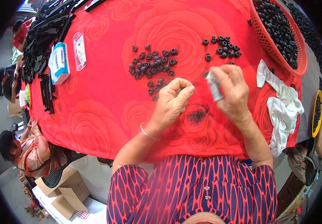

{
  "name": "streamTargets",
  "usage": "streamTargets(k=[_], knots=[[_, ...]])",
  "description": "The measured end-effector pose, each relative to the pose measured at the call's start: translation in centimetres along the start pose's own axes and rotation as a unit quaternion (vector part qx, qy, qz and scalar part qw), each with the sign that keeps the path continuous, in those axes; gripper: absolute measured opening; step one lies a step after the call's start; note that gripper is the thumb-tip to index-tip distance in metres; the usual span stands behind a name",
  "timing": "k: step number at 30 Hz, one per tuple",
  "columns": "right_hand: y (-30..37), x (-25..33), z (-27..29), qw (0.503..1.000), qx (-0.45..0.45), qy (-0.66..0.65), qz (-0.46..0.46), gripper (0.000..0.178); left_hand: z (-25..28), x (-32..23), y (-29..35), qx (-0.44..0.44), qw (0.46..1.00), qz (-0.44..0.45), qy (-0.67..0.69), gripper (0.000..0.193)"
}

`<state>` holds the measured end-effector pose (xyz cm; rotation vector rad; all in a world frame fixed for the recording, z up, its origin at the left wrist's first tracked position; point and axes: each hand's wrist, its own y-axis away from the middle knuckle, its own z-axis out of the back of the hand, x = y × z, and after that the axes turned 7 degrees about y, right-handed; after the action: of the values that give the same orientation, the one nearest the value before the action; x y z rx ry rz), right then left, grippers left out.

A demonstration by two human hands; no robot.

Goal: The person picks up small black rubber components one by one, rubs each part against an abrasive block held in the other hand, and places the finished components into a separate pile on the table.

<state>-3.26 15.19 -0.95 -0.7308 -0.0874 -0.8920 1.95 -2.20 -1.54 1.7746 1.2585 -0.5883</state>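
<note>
Right hand (232, 91) grip clamping grey tool (214, 86); left hand (172, 100) pinched, contents unclear. Slip risk: debris pile (198, 115) could scatter across worktop (105, 97).

a small assembly workshop: beyond the fingers (185, 91) a long counter (105, 100) under a red rose-print cloth carries heaps of small black rubber rings (153, 65), a red mesh basket (299, 56) full of them to the fingers' right, stacked black plastic frames (43, 41) far left, other seated people (26, 149) working alongside, cardboard boxes (62, 190) on the floor.
</note>
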Motion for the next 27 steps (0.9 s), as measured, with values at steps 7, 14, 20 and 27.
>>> streamTargets(k=[7, 14, 20, 27], knots=[[0.2, -0.8, -0.4, 0.995, 0.001, -0.064, -0.071, 0.033, 0.5, -0.3, -0.1, 0.023, 0.996, 0.029, 0.080, 0.022], [0.2, -0.3, 0.2, 0.957, 0.051, -0.257, -0.125, 0.031, 0.8, -0.2, -0.5, 0.053, 0.993, 0.012, 0.102, 0.024], [0.1, 0.8, 1.1, 0.950, 0.083, -0.288, -0.083, 0.032, 1.2, 0.5, -0.6, 0.103, 0.968, 0.044, 0.226, 0.023], [1.0, 1.2, -0.3, 0.969, 0.038, -0.245, -0.010, 0.043, 0.9, 0.9, -0.4, 0.076, 0.970, 0.068, 0.219, 0.021]])
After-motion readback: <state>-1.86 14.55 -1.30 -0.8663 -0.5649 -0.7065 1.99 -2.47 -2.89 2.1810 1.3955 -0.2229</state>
